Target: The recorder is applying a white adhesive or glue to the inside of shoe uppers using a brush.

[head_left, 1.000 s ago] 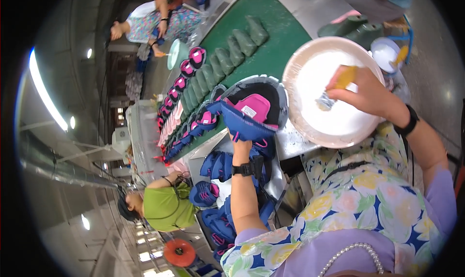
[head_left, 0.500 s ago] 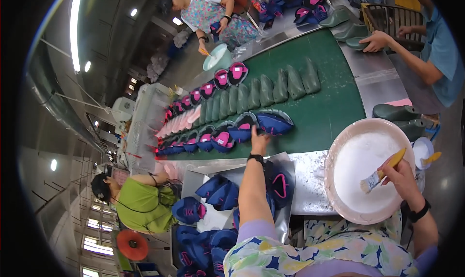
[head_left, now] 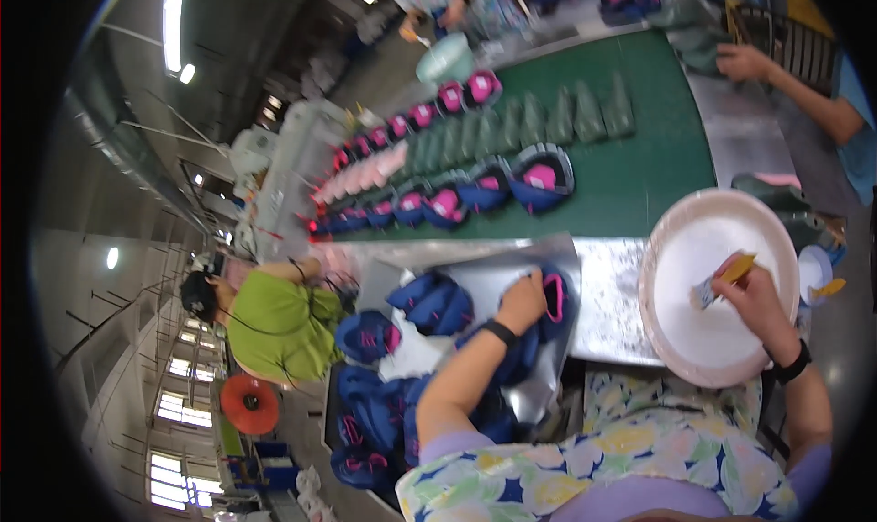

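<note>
My right hand (head_left: 756, 305) grips the yellow handle of a paintbrush (head_left: 742, 268). Its bristles point down at the white liquid (head_left: 681, 298) in a large pale pink basin (head_left: 650, 330). To the left, my left hand (head_left: 523, 301) is closed at the edge of a dark blue shoe upper (head_left: 559, 314) with a pink loop; its fingertips are partly hidden. That upper lies in a metal tray (head_left: 416, 264) among more blue uppers (head_left: 429, 305). On the green conveyor belt (head_left: 639, 179), the nearest row ends with a blue upper (head_left: 543, 179), its opening facing up.
Green shoe lasts (head_left: 512, 125) and pink pieces (head_left: 365, 175) form the belt's middle row. One person in green (head_left: 283, 326) sits at left. Another's hand (head_left: 744, 63) touches lasts at far right. A worker across the belt has a mint bucket (head_left: 448, 58). A small white pot (head_left: 813, 275) stands beside my basin.
My left hand has left the end upper on the belt and come back to the tray. That upper now stands more open. The brush has dropped toward the liquid. The view has shifted.
</note>
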A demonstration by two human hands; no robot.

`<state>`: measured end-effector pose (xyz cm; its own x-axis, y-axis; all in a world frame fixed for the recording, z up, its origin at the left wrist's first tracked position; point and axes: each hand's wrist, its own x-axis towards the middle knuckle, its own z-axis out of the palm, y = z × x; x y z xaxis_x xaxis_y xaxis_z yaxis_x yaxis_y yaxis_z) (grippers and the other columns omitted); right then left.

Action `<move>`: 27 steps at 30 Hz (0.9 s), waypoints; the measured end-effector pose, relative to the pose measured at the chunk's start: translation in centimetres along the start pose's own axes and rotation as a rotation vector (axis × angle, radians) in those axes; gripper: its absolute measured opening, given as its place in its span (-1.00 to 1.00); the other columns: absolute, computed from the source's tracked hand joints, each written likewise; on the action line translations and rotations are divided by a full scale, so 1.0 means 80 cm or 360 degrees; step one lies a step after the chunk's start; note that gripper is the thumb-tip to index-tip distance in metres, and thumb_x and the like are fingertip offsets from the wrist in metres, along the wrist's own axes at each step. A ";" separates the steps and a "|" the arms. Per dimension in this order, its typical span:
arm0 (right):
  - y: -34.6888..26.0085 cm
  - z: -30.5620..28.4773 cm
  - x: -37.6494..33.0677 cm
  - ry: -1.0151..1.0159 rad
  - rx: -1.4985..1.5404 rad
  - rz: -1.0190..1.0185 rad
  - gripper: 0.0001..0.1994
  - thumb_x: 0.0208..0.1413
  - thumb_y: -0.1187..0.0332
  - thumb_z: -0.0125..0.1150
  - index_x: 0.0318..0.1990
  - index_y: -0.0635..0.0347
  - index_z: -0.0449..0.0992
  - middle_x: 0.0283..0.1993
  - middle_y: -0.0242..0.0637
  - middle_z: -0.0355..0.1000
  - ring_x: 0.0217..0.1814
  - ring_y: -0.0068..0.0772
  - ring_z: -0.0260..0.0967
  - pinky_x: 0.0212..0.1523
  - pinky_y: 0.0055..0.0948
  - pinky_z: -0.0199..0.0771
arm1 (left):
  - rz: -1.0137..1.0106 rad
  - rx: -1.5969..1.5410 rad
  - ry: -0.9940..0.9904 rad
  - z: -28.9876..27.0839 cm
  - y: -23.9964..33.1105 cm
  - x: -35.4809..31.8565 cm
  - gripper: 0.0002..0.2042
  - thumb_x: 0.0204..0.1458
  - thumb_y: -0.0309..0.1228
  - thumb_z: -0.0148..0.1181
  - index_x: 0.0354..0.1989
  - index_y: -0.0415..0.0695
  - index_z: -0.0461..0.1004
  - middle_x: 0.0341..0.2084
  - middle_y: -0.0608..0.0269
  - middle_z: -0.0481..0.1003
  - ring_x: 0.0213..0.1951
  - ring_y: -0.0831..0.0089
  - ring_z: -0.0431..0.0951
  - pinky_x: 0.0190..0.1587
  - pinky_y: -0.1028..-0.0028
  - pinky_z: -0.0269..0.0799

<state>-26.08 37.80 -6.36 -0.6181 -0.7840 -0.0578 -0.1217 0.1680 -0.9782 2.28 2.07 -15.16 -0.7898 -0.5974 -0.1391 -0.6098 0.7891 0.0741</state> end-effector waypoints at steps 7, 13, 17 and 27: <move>0.005 0.038 -0.027 -0.0492 -0.0723 -0.0749 -0.81 0.00 0.36 0.38 -0.30 0.26 0.54 -0.36 -0.13 0.51 -0.33 -0.12 0.51 -0.25 -0.27 0.50 | 0.0069 -0.1146 0.0608 -0.075 -0.052 -0.010 -0.46 0.02 -0.70 0.00 0.21 0.03 0.29 0.04 0.00 0.48 -0.01 0.11 0.55 -0.14 0.27 0.55; 0.044 -0.022 -0.016 -0.0258 -0.1111 -0.0534 -0.86 -0.03 0.35 0.33 -0.29 0.10 0.57 -0.34 -0.13 0.53 -0.26 -0.04 0.51 -0.20 -0.17 0.49 | 0.0207 -0.2102 0.0249 -0.076 -0.091 -0.020 -0.52 0.19 -0.41 0.04 0.32 -0.13 0.25 0.05 0.19 0.42 0.07 0.38 0.43 0.13 0.37 0.41; -0.034 -0.048 -0.007 0.0050 -0.0480 -0.0845 -0.86 0.10 0.35 0.34 -0.33 0.19 0.52 -0.42 -0.28 0.47 -0.37 -0.37 0.40 -0.27 -0.39 0.40 | 0.0155 -0.2048 0.0085 -0.087 -0.052 0.001 -0.53 0.21 -0.39 0.03 0.31 -0.15 0.26 0.05 0.18 0.42 0.07 0.37 0.43 0.14 0.37 0.40; -0.067 -0.040 -0.008 0.0389 -0.0483 -0.0734 -0.69 0.06 0.20 0.34 -0.27 0.30 0.48 -0.39 -0.08 0.51 -0.38 -0.12 0.50 -0.32 -0.29 0.44 | 0.0633 -0.1804 0.0315 -0.083 0.105 0.027 -0.55 0.24 -0.35 0.01 0.29 -0.20 0.27 0.06 0.17 0.42 0.09 0.35 0.44 0.16 0.37 0.38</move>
<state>-27.53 39.36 -0.45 -0.6050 -0.6626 0.4414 -0.6135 0.0346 -0.7889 -4.98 6.47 -8.25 -0.8706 -0.4321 0.2351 0.0434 0.4087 0.9117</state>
